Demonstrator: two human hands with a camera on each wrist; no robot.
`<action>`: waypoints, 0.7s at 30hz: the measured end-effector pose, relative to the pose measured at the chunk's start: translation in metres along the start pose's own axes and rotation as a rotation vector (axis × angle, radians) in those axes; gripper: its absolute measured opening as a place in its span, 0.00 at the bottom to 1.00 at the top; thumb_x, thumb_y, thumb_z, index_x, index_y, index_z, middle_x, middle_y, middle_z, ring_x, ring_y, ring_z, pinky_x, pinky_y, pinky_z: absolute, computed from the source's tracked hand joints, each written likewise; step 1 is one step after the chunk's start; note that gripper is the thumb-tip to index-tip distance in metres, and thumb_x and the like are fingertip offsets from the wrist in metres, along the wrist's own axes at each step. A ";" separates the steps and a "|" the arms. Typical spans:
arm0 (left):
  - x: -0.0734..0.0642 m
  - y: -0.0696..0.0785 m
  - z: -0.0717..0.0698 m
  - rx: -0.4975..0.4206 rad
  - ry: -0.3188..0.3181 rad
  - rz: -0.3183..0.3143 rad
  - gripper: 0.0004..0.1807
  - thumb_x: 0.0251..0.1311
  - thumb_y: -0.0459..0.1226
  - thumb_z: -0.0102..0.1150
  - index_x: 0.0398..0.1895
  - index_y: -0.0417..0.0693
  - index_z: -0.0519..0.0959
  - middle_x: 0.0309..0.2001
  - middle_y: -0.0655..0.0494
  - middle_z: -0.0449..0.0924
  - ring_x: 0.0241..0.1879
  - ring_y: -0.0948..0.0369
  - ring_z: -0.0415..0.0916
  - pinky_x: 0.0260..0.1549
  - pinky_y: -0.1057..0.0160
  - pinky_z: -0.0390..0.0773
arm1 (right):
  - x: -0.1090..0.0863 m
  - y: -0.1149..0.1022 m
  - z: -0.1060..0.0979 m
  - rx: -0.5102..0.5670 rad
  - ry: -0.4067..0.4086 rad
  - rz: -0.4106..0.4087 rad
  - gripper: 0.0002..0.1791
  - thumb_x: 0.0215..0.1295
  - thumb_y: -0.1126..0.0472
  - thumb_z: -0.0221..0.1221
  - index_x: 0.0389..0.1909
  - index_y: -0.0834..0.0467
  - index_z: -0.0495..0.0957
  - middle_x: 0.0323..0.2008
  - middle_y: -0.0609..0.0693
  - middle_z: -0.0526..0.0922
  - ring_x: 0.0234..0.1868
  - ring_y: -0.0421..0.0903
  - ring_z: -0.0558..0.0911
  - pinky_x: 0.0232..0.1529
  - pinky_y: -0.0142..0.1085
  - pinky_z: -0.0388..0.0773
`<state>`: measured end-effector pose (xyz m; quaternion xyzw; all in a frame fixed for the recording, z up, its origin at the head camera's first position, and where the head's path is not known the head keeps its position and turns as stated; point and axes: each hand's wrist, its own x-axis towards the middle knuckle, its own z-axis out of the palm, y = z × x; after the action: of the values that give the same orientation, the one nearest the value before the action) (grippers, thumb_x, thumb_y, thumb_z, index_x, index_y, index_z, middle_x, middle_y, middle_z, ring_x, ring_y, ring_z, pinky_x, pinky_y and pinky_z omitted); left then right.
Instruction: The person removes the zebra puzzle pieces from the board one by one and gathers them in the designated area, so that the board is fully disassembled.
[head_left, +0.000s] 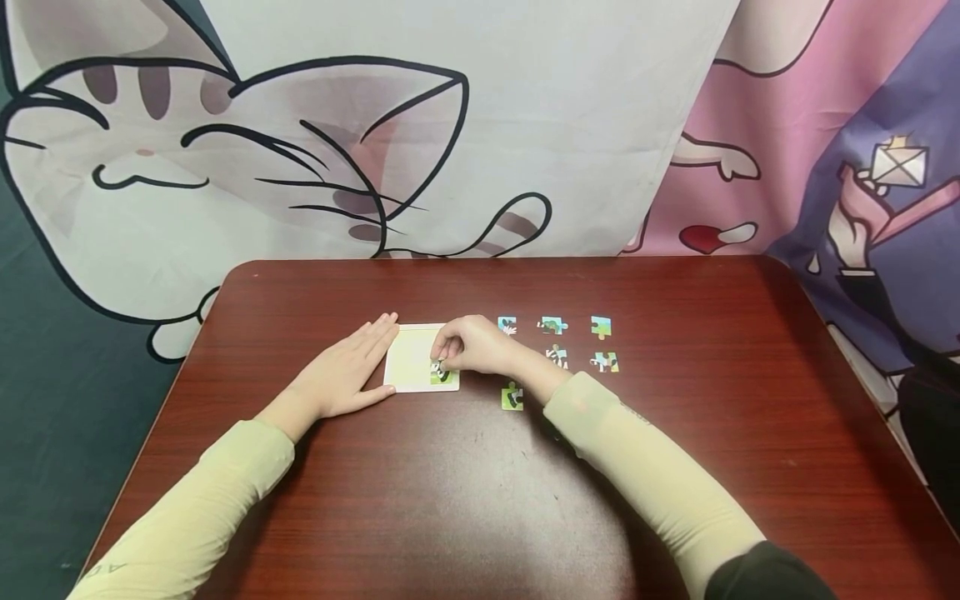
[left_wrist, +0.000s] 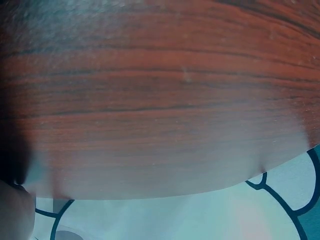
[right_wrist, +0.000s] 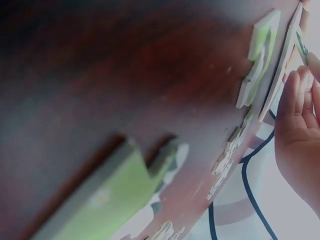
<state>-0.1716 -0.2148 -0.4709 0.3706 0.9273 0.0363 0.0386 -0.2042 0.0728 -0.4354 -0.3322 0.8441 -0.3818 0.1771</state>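
A pale yellow puzzle tray [head_left: 405,360] with a white rim lies on the table. My left hand [head_left: 347,371] rests flat at its left side, thumb and fingertips touching the edge. Over the tray's right part, my right hand [head_left: 480,346] pinches a green puzzle piece [head_left: 440,375] with a black-and-white figure, close to the lower right corner. In the right wrist view, that green puzzle piece [right_wrist: 301,48] shows tilted at the fingertips. Whether it touches the tray bottom I cannot tell. The left wrist view shows mostly bare tabletop.
Several loose puzzle pieces [head_left: 553,325] lie in rows right of the tray. A green piece [head_left: 512,397] sits near the right forearm, which hides part of the table [head_left: 420,500]. Behind the table's far edge hangs a cat-print cloth [head_left: 600,125].
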 end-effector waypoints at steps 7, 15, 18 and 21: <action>0.000 0.000 0.000 0.004 0.003 0.001 0.53 0.72 0.59 0.57 0.85 0.34 0.49 0.87 0.40 0.43 0.87 0.46 0.46 0.84 0.46 0.56 | -0.005 -0.001 -0.006 0.061 0.003 0.001 0.03 0.63 0.68 0.72 0.36 0.60 0.91 0.30 0.50 0.91 0.30 0.33 0.83 0.37 0.24 0.83; 0.000 0.000 -0.001 0.012 -0.005 0.001 0.53 0.72 0.60 0.55 0.85 0.34 0.49 0.87 0.40 0.43 0.87 0.47 0.46 0.84 0.46 0.55 | -0.022 -0.010 -0.028 0.081 0.046 0.007 0.03 0.64 0.69 0.70 0.38 0.62 0.90 0.33 0.52 0.91 0.33 0.37 0.85 0.43 0.29 0.87; 0.000 0.000 -0.001 0.015 -0.006 0.004 0.53 0.72 0.60 0.55 0.85 0.34 0.48 0.87 0.40 0.43 0.87 0.47 0.45 0.84 0.46 0.55 | -0.031 -0.011 -0.036 0.088 0.066 0.019 0.03 0.65 0.69 0.70 0.38 0.62 0.89 0.34 0.53 0.91 0.35 0.38 0.85 0.44 0.33 0.87; -0.001 0.000 -0.002 0.014 -0.006 0.004 0.53 0.72 0.60 0.55 0.85 0.34 0.48 0.87 0.40 0.43 0.87 0.47 0.45 0.84 0.46 0.55 | -0.041 -0.009 -0.044 0.096 0.097 0.035 0.03 0.65 0.69 0.70 0.39 0.61 0.89 0.35 0.52 0.91 0.36 0.39 0.86 0.46 0.36 0.88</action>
<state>-0.1712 -0.2154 -0.4691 0.3731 0.9265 0.0286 0.0387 -0.1949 0.1196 -0.3982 -0.2895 0.8382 -0.4343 0.1583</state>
